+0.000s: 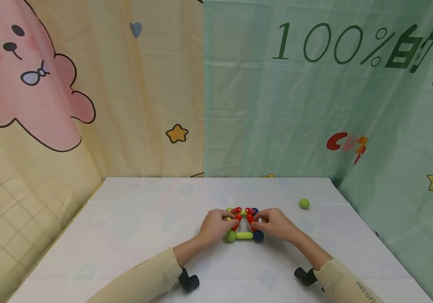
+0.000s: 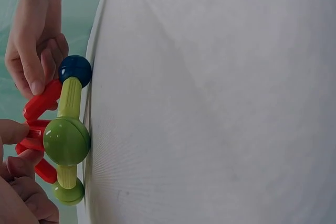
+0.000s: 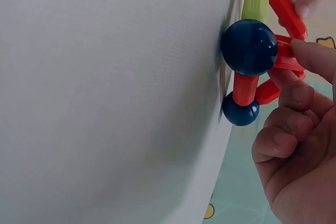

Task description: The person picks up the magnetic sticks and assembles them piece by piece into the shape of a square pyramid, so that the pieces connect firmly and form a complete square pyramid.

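A magnetic ball-and-rod frame stands on the table, with a green ball (image 1: 230, 236) and a dark blue ball (image 1: 258, 236) joined by a yellow-green rod (image 1: 244, 235) along its near side. Another green ball (image 2: 68, 191) and another blue ball (image 3: 241, 109) form the far corners. Red rods rise from the corners and lean inward. My left hand (image 1: 214, 227) pinches the near-left red rod (image 2: 34, 135) between thumb and finger. With its thumb and fingertips, my right hand (image 1: 277, 225) pinches the near-right red rod (image 3: 286, 53). Fingers partly hide the frame's sides.
A loose green ball (image 1: 304, 203) lies on the white table (image 1: 144, 227), to the right beyond my right hand. Printed curtains (image 1: 261, 105) hang behind and beside the table. A black device (image 1: 188, 281) is strapped at each wrist.
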### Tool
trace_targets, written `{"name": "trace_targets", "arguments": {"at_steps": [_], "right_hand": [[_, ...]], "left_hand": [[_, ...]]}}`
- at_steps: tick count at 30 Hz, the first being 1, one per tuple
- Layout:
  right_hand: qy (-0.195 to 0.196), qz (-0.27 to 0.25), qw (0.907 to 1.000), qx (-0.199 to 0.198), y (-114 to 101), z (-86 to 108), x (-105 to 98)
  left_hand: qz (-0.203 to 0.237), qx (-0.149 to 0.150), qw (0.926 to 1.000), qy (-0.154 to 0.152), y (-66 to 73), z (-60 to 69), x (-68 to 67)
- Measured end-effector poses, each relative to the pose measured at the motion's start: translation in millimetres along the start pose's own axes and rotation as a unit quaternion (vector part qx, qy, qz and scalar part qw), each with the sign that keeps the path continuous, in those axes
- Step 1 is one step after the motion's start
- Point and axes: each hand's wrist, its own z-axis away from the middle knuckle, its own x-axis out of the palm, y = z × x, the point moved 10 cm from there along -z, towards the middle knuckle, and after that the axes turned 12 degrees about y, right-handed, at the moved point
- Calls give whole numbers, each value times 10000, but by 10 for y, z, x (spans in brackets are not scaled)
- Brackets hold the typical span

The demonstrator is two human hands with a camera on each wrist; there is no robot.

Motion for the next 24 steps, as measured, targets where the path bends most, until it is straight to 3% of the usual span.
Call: {"name": "trace_targets", "arguments": {"at_steps": [3,10,14,19,24], "right_hand": [[14,5,10000,-12,-7,5,0],[47,-38,9999,87,19,15,3],[77,-77,9999,77,25,20,5],[72,-135,9998,116,33,22,-7],[339,-168,9989,289,127,2,-167]], "left_hand": [[-89,32,9999,90,17,-4,-14],[-520,377,9956,676,86,-97,-118],[-622,375,9955,611,75,-122,-80],[-428,215,9971,587,37,-79,-85],[-183,-10,9993,338,-72,0,-82]]}}
